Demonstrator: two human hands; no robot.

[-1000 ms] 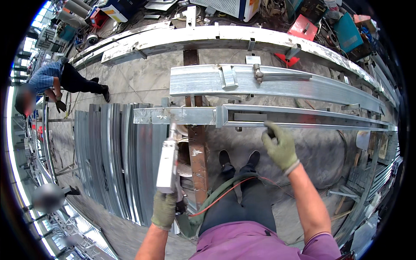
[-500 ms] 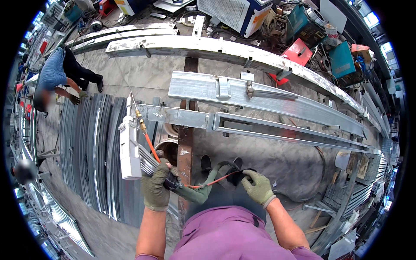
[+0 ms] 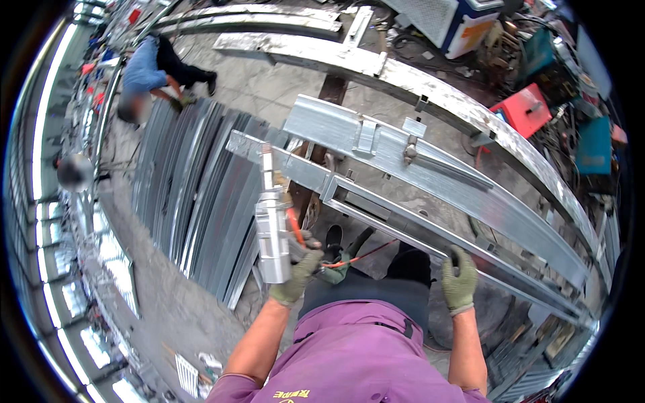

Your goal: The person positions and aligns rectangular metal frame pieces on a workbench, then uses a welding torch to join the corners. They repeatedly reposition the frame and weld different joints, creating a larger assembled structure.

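My left hand (image 3: pixel 295 277), in a green work glove, is closed around the grip of a white and silver boxy welding gun (image 3: pixel 272 235). The gun points away from me, its narrow nozzle over the end of a flat metal bar (image 3: pixel 306 171). An orange hose (image 3: pixel 293 225) runs down its side, and a thin red line with a dark green sleeved cable (image 3: pixel 336 272) trails below my glove. My right hand (image 3: pixel 460 282), gloved too, is raised beside the near edge of a long metal frame (image 3: pixel 430 245). Its fingers are slightly bent and apart, with nothing visible in them.
Beyond the frame lies a wide metal channel (image 3: pixel 396 161), with a long whitish beam (image 3: pixel 430 80) behind it. Many grey metal strips (image 3: pixel 195 195) are stacked at left, where a person in blue (image 3: pixel 144 67) bends over them. A red box (image 3: pixel 524 111) stands at far right.
My view has turned, so the metalwork slants more. My right hand has moved right, away from the dark cable by my leg, toward the frame. The welding gun stays in my left hand.
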